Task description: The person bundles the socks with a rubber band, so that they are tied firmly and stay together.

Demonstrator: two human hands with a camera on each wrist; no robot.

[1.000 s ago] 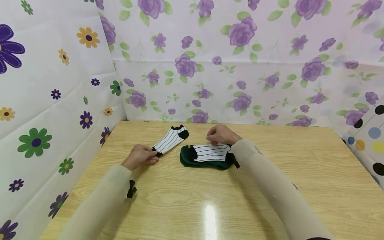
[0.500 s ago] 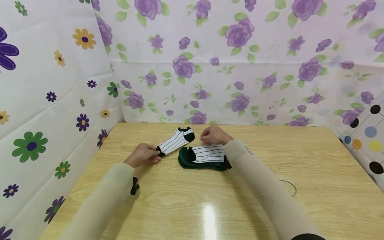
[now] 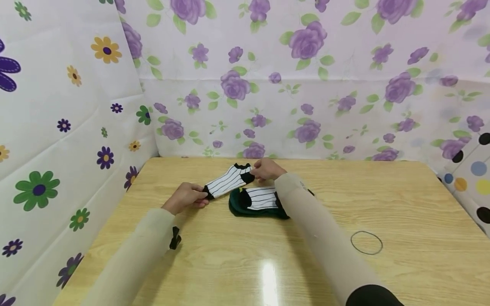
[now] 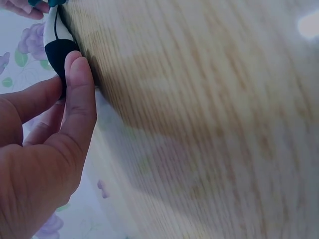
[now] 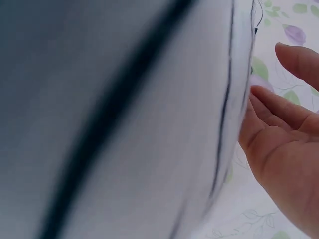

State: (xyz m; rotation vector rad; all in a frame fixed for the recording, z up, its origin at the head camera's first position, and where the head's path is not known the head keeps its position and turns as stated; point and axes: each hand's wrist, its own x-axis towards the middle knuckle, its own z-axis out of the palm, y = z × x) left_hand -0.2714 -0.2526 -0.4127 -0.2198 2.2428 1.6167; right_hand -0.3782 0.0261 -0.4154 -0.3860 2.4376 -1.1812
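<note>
My left hand (image 3: 187, 199) pinches the black toe of a white ankle sock (image 3: 226, 182) with dark stripes, between thumb and fingers. The left wrist view also shows the sock's black toe (image 4: 62, 54) in that grip. At the sock's other end, my right hand (image 3: 268, 170) reaches to the black heel, fingertips right at it. In the right wrist view, the right thumb (image 5: 299, 62) stands apart from the fingers. A second striped sock (image 3: 262, 198) lies flat on a dark green sock (image 3: 241, 211), partly hidden by the right forearm.
The socks are near the back of a wooden table (image 3: 214, 255). A thin dark ring (image 3: 382, 244) lies on its right side. Behind stands a purple-flowered cloth wall (image 3: 206, 114), with another flowered cloth (image 3: 84, 140) at left.
The left hand has moved slightly right with the striped sock. My right hand has shifted left from over the stacked socks to the held sock's heel, and the ring has come into view.
</note>
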